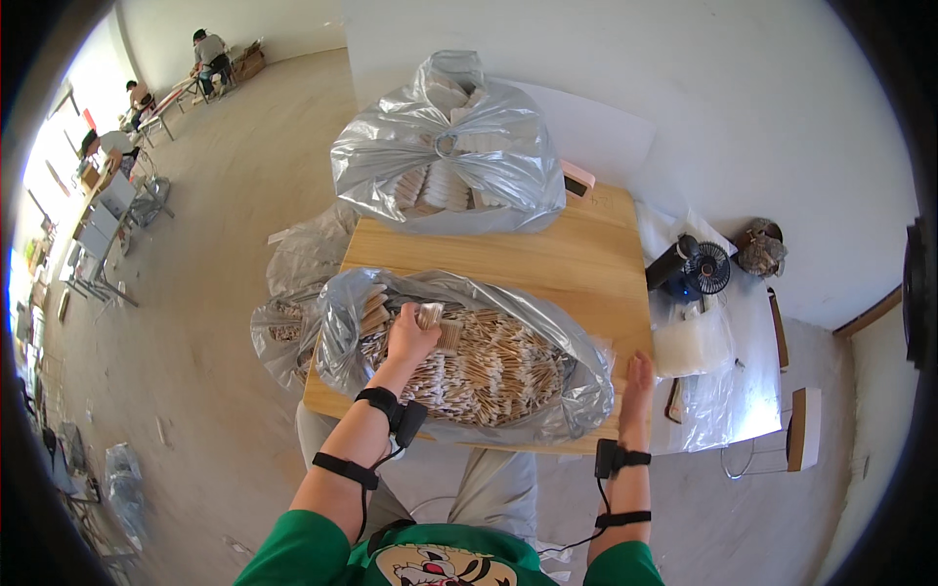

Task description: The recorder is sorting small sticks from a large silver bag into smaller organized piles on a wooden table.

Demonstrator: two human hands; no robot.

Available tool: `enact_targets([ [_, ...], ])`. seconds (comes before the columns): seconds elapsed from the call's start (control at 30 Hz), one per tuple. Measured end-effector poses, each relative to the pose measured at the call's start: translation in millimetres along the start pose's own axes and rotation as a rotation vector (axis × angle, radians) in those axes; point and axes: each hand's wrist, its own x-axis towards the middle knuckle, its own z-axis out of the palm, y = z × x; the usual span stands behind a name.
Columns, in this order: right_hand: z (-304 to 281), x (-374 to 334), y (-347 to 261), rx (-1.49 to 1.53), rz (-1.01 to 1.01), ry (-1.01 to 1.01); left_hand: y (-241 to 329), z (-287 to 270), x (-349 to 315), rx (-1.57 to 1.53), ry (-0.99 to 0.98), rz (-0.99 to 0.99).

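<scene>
Left hand (413, 337): reaches into the open bag from the near side, fingers closed around a small packet of sticks (430, 314), gripping it just above the heap.
Right hand (639, 383): open and seen edge-on, fingers stretched away from the body, at the right edge of the wooden table, well apart from the left hand.
Open bag (593, 398): silver-grey plastic, lying on the near part of the wooden table, its mouth spread wide and its rim crumpled around the contents.
Loose sticks (503, 361): thin, tan with pale tips, filling the open bag in a thick, uneven layer; the packet is over their upper left part.
Tan packs (374, 311): inside the open bag at its left end, just beside the left hand.
Wooden table (606, 264): light, with both grey bags on it.
Gathered bag (508, 146): silver-grey, at the far side of the wooden table, with pale packs showing through its plastic.
Clear bags (283, 332): bunched at the left edge of the wooden table, one with sticks inside.
White table (759, 386): to the right, bearing a small black fan (706, 268) and clear plastic (694, 344).
Forearms: each wears black straps (344, 469).
Other people (207, 61): three, seated at tables in the far left background.
</scene>
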Motion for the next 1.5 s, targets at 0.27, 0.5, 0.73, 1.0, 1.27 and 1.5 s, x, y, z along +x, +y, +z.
enact_targets([
  [0.27,58,-60,-127,-0.162,-0.395,-0.144,13,-23,-29,-1.372,-0.244,-0.327],
  [0.5,174,-138,-180,-0.303,-0.772,-0.383,45,-35,-68,-1.654,-0.400,-0.411],
  [0.73,192,-140,-165,-0.325,-0.832,-0.333,37,-35,-87,-1.762,-0.391,-0.572],
  [1.0,193,-142,-162,-0.287,-0.664,-0.385,29,-35,-96,-0.541,0.006,-0.051],
  [1.27,198,-155,-141,-0.314,-0.736,-0.489,21,-35,-100,-0.509,-0.138,-0.040],
  [1.5,195,-161,-132,-0.211,-0.595,-0.507,23,-30,-109,-0.429,-0.112,0.020],
])
